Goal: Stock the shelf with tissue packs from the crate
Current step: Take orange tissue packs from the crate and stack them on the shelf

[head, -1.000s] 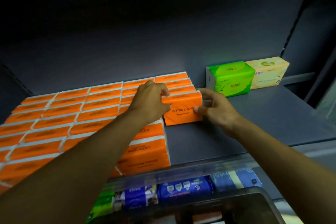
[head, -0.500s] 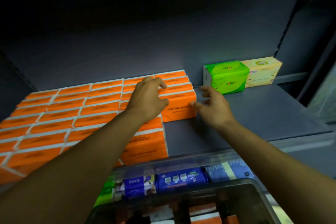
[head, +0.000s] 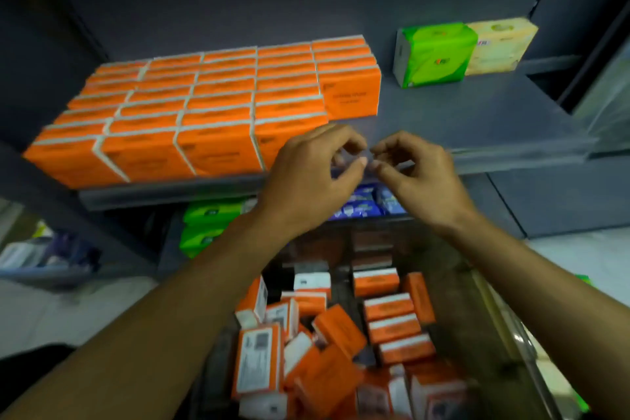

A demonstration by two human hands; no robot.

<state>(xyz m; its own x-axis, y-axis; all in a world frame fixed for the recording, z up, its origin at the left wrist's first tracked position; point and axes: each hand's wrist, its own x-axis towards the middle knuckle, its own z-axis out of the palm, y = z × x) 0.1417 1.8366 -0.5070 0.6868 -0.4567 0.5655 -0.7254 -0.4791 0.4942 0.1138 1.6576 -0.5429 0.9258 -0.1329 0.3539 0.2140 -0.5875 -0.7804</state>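
Rows of orange tissue packs (head: 218, 102) fill the left part of the grey shelf (head: 477, 119). The rightmost column ends with one orange pack (head: 351, 95) standing behind the front row. My left hand (head: 306, 181) and my right hand (head: 419, 177) hover in front of the shelf edge, fingers loosely curled, fingertips almost meeting, holding nothing. Below them the clear crate (head: 494, 317) holds several loose orange tissue packs (head: 392, 317) lying at mixed angles.
A green tissue pack (head: 433, 54) and a pale yellow one (head: 501, 44) stand at the back right of the shelf. Green packs (head: 204, 225) and blue packs (head: 361, 204) sit on the lower shelf. The shelf's right half is bare.
Both hands have let go of the orange pack on the shelf and pulled back toward me. The view has tilted down, showing the crate.
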